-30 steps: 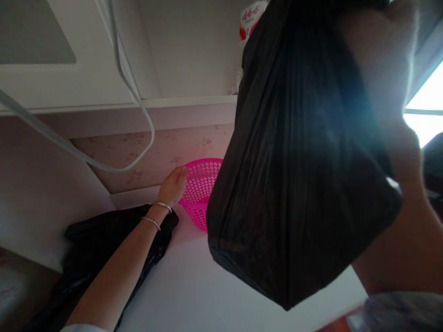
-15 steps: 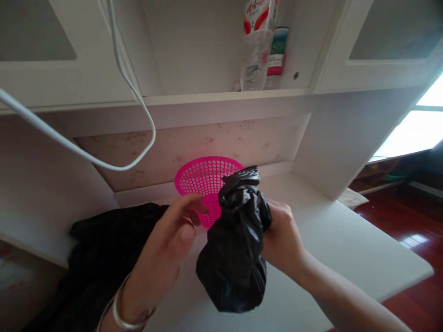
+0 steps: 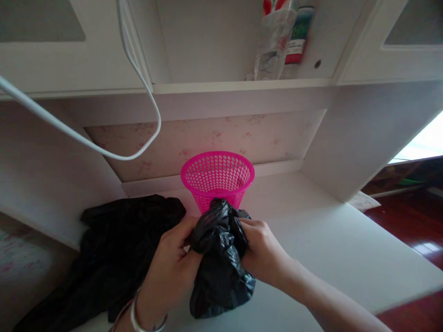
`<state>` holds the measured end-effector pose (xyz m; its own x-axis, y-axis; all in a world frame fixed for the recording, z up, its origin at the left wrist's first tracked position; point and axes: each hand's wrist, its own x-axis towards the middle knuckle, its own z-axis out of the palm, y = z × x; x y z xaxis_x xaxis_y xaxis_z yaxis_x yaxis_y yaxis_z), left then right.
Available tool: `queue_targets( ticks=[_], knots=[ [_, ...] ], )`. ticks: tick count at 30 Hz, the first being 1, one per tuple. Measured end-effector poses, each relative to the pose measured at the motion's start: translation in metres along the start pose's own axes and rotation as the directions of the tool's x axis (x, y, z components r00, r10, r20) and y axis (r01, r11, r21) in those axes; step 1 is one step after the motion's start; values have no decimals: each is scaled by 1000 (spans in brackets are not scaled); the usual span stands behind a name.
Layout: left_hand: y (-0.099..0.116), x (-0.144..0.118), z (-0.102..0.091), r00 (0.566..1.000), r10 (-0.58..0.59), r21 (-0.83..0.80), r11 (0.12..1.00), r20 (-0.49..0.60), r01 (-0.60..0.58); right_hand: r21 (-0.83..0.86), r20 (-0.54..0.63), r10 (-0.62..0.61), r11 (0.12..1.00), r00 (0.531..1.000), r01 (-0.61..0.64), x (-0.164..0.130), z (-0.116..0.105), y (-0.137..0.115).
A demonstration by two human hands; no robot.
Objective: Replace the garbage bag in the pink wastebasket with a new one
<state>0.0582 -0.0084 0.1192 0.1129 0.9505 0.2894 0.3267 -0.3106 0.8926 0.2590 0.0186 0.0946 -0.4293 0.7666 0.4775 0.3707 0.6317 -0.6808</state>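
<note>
A crumpled black plastic bag hangs between both of my hands above the white desk. My left hand, with bracelets on its wrist, grips the bag's left side near the top. My right hand grips its right side. Just behind the bag stands a small pink perforated basket, upright and open at the top, close to the back wall.
A larger heap of black plastic lies on the desk at the left. A white cable loops down from above. Bottles stand on the shelf overhead. Red wooden floor shows past the desk's right edge.
The bag was held high and spread near the camera by my right hand. It came down in front of the basket, and my left hand left the basket rim and took hold of it.
</note>
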Motion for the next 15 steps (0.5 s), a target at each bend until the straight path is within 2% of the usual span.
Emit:
queue_targets(
  ticks=[4,7,9,12,14,15],
  knots=[
    [-15,-7,6,997,-73,-121,990,-21,70,33,4,9,999,1000,-9,-6,10,5],
    [-26,-11,12,984,-150,-249,961,-93,122,91,89,49,994,995,-57,-5,4,1],
    [-33,-15,11,963,-209,-319,936,-168,147,150,206,98,980,974,-130,-6,-10,0],
    [-39,-19,0,919,-283,-363,916,-276,173,238,436,139,935,889,-263,-12,-37,6],
    [-38,-20,-11,885,-318,-385,906,-341,177,308,479,165,888,862,-342,-20,-56,17],
    [-37,-20,-17,869,-326,-389,905,-374,172,351,440,200,859,875,-373,-26,-64,24]
  ],
)
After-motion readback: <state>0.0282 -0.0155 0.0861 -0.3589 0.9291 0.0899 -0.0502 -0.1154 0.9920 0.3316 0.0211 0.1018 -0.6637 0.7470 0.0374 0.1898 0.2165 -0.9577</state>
